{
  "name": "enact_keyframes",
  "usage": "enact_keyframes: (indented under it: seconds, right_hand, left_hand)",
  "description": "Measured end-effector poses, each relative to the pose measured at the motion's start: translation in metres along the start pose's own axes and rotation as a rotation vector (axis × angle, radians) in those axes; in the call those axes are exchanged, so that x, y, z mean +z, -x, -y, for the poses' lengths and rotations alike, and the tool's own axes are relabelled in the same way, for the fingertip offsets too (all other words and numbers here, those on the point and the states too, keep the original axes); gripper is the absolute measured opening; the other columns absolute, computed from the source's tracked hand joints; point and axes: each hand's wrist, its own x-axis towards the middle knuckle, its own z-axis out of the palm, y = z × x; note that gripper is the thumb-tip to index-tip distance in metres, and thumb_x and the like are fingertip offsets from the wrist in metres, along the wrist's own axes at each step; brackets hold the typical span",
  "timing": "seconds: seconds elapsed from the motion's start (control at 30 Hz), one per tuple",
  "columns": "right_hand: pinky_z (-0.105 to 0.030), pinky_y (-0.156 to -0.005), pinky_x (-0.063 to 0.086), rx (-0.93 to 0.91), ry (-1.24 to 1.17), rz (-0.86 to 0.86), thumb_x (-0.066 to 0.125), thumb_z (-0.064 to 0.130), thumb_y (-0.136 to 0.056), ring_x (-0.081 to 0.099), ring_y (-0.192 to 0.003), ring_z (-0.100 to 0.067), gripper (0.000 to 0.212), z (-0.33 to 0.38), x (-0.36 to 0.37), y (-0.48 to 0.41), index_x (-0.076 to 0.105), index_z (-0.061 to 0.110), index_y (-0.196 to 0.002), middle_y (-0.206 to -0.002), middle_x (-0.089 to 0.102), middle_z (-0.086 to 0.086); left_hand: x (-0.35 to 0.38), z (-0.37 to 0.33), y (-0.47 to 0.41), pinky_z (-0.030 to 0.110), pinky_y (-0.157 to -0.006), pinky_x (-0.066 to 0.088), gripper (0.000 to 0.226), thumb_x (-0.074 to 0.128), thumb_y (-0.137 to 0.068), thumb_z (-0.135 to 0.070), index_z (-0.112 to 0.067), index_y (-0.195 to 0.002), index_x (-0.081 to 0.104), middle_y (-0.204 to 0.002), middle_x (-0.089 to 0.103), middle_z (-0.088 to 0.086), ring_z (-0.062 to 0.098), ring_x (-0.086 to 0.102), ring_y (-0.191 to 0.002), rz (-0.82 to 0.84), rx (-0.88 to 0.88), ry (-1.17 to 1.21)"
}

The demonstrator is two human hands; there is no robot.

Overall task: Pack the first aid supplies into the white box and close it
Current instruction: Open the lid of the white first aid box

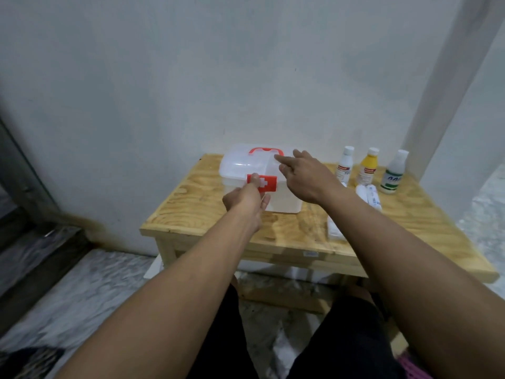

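The white box (284,201) with a translucent lid and a red handle (265,151) stands on the small wooden table (207,203), lid down. My left hand (246,201) pinches the red front latch (269,184) with thumb and fingers. My right hand (306,176) rests on the lid's right side, fingers spread, holding nothing. To the right of the box stand a white bottle (345,165), a yellow bottle (369,166) and a clear bottle with a green label (393,173). Rolled bandages in wrap (369,196) and a white packet (334,228) lie near them.
The table stands against a pale wall, in a corner at the right. A speckled stone floor (90,285) surrounds it, with a dark door frame at the left. My knees in dark trousers (341,337) are below the table's front edge.
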Motion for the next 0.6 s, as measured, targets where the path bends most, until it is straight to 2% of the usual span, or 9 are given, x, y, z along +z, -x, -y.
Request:
enact_keyframes:
  seconds: [0.1,0.23,0.3,0.4,0.5,0.6]
  right_hand:
    - [-0.036,-0.116,0.020,0.006,-0.007,0.015,0.029,0.029,-0.109,0.020,-0.149,-0.028,0.047,0.001,-0.001,0.000,0.035,0.024,-0.156,-0.158,0.032,-0.017]
    - [-0.035,-0.113,0.024,0.017,-0.001,0.030,0.029,0.029,-0.109,0.024,-0.147,-0.028,0.047,0.001,-0.002,-0.001,0.035,0.024,-0.155,-0.154,0.038,-0.017]
    - [-0.037,-0.113,0.025,0.027,-0.012,0.031,0.030,0.030,-0.108,0.023,-0.148,-0.028,0.047,0.001,-0.002,-0.002,0.035,0.026,-0.155,-0.153,0.038,-0.017]
    - [-0.038,-0.114,0.024,0.026,0.002,0.039,0.030,0.031,-0.108,0.021,-0.150,-0.028,0.048,0.002,-0.002,-0.002,0.034,0.026,-0.156,-0.157,0.034,-0.017]
    - [-0.039,-0.118,0.019,0.024,0.004,0.073,0.032,0.033,-0.107,0.015,-0.152,-0.025,0.050,0.002,-0.007,-0.001,0.030,0.028,-0.157,-0.164,0.022,-0.016]
    - [-0.039,-0.119,0.017,0.026,0.001,0.086,0.041,0.035,-0.101,0.014,-0.153,-0.022,0.060,0.000,-0.010,0.000,0.026,0.026,-0.158,-0.165,0.020,-0.012]
  left_hand:
    - [-0.004,0.003,-0.001,0.028,-0.066,0.060,0.023,0.076,-0.086,-0.023,-0.010,-0.093,0.058,-0.104,0.068,0.012,0.021,0.069,-0.085,0.056,-0.045,0.074]
    - [-0.002,0.002,0.000,0.020,-0.050,0.054,0.024,0.076,-0.087,-0.026,-0.006,-0.094,0.063,-0.097,0.067,0.011,0.015,0.060,-0.064,0.084,-0.063,0.127]
    - [-0.001,-0.001,-0.001,0.021,-0.050,0.055,0.025,0.076,-0.087,-0.027,-0.006,-0.095,0.066,-0.088,0.068,0.009,0.014,0.060,-0.058,0.044,-0.034,0.041]
    - [-0.003,-0.009,-0.003,0.024,-0.055,0.057,0.022,0.073,-0.089,-0.026,-0.005,-0.085,0.068,-0.064,0.064,0.004,0.011,0.056,-0.042,0.024,0.042,-0.121]
    - [-0.004,-0.021,-0.002,0.024,-0.057,0.057,0.022,0.068,-0.088,-0.027,-0.005,-0.085,0.068,-0.062,0.063,0.002,0.013,0.059,-0.048,0.021,0.143,-0.259]
    - [-0.003,-0.035,-0.002,0.023,-0.055,0.054,0.026,0.066,-0.088,-0.032,-0.006,-0.088,0.069,-0.066,0.065,0.001,0.014,0.062,-0.056,0.050,0.199,-0.357]
